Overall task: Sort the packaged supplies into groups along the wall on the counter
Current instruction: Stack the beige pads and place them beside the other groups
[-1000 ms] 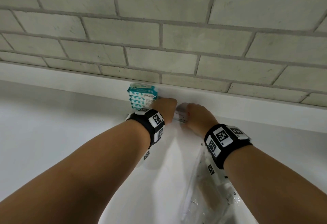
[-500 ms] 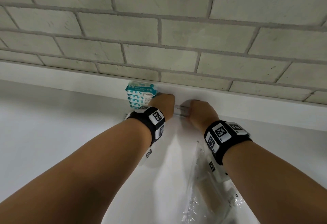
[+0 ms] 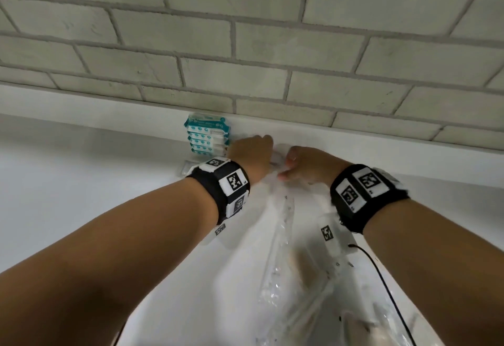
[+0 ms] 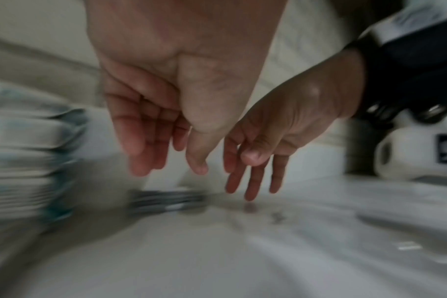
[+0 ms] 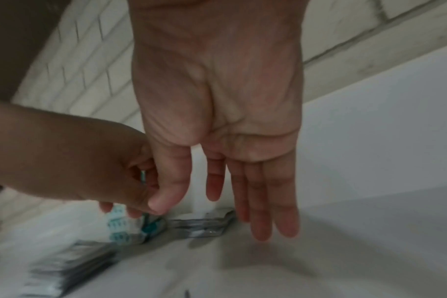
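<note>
A stack of teal-and-white packets (image 3: 207, 135) stands against the backsplash; in the left wrist view the teal-and-white packets (image 4: 26, 151) are a blur at the left. Just right of it a small flat pile of clear packets (image 5: 202, 224) lies on the white counter, also visible as the clear packets (image 4: 166, 199). My left hand (image 3: 253, 149) hovers over them with loosely hanging fingers (image 4: 140, 161) and holds nothing. My right hand (image 3: 294, 162) is beside it, palm down, fingers (image 5: 260, 211) straight and just above the pile's right end.
A crumpled clear plastic bag (image 3: 286, 277) with more items lies on the counter (image 3: 81, 195) under my right forearm. Another flat, grey-striped stack (image 5: 64, 270) sits in front of the teal packets. A brick wall (image 3: 272, 45) rises behind the white backsplash (image 3: 395, 162).
Both hands were bunched on the clear packets at the backsplash. Now they have let go and lifted a little, fingers loosened, and the packets lie on the counter.
</note>
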